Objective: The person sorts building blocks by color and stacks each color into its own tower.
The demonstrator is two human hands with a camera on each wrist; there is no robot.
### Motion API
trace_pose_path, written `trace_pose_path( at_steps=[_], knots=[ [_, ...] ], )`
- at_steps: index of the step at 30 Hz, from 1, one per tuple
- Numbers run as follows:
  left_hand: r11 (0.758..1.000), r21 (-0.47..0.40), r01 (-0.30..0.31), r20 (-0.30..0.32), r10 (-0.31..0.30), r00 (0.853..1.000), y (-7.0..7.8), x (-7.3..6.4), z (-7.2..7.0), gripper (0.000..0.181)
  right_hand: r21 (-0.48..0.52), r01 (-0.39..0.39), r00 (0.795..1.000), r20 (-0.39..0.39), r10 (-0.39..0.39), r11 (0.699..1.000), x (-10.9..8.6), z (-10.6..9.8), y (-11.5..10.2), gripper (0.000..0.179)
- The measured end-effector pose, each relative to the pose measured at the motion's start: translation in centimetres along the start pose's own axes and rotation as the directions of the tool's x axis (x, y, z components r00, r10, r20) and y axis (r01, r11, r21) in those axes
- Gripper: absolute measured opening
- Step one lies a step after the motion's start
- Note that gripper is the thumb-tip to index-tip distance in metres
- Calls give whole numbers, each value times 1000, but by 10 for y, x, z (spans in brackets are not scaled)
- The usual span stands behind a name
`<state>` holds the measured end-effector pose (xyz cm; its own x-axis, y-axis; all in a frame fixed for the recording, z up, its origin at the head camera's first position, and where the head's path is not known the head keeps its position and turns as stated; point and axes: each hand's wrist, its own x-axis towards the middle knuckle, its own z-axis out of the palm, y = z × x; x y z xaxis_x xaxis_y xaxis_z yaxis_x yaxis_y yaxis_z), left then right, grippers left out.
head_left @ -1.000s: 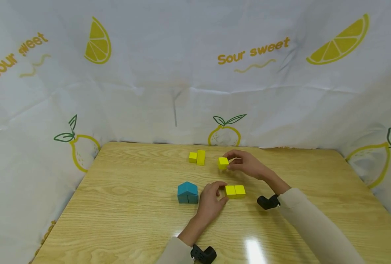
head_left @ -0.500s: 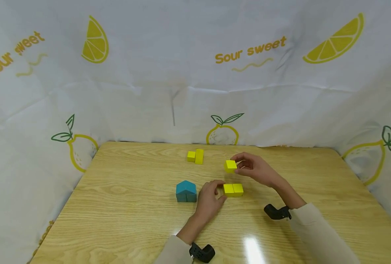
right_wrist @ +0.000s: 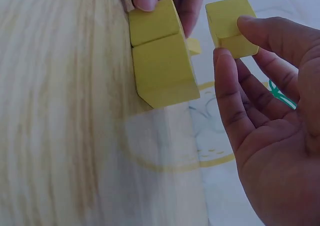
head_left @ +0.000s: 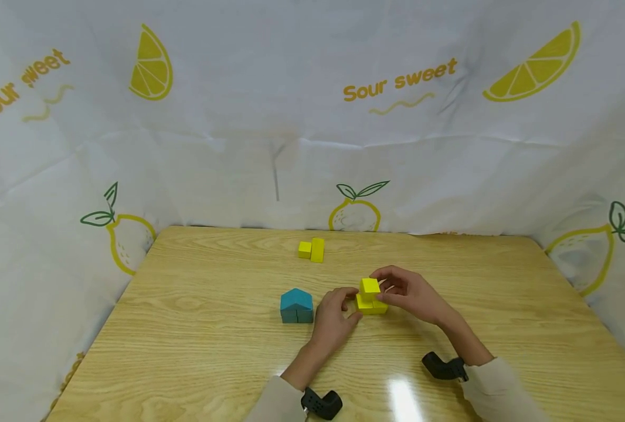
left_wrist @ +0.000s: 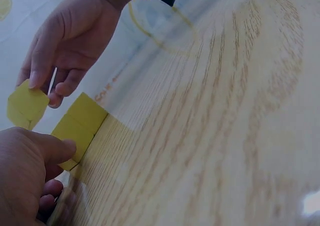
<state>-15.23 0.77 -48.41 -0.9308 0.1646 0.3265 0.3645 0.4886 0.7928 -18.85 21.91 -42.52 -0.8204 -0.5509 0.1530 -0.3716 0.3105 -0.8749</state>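
A: How is the grip of the right hand (head_left: 410, 296)?

B: It pinches one yellow cube (head_left: 369, 286) between thumb and fingers, coming from the right. The cube is held above two yellow blocks (head_left: 372, 309), which stand side by side on the table (head_left: 186, 351). Both wrist views show a gap, so it is not touching them.

A: And the left hand (head_left: 333, 319), is it idle?

B: No, it is curled about the left end of these two blocks. Its thumb rests on the near face and its fingers reach to the far side. I think this is for steadying, so that they do not slide or separate.

A: Why is the cube taken by its sides?

B: In my judgement, because then its bottom is free, and no finger is between it and the blocks. Also, the hands come from opposite sides, so they do not disturb each other.

A: Is it above the middle of the pair?

B: Roughly above the seam, it seems; exactly I cannot tell.

A: What else is there?

B: Just left of the left hand stands a small blue house (head_left: 296, 306). Farther away are a smaller yellow piece (head_left: 304, 249) and a long yellow block (head_left: 317, 250), close together, perhaps put there to leave room for the hands.
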Motion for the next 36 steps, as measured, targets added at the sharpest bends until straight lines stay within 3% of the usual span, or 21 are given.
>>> trace_pose_path(
  at_steps=[12, 18, 25, 36],
  knots=[
    [998, -57, 17, 16, -16, 1000, 1, -2, 1, 42, -161, 43, 993, -99, -60, 986, -10, 16, -4, 31],
    [996, -90, -8, 7, 9, 1000, 1, -2, -1, 43, -140, 42, 995, -82, -54, 989, -11, 20, -26, 28],
    [994, -103, -46, -14, 45, 999, -1, -2, 0, 43, -144, 33, 997, -66, -43, 989, -10, 23, -27, 29],
    [993, -108, -54, -25, 52, 998, -2, -1, 0, 43, -146, -18, 997, -76, 7, 989, -10, 20, -28, 29]
  ],
)
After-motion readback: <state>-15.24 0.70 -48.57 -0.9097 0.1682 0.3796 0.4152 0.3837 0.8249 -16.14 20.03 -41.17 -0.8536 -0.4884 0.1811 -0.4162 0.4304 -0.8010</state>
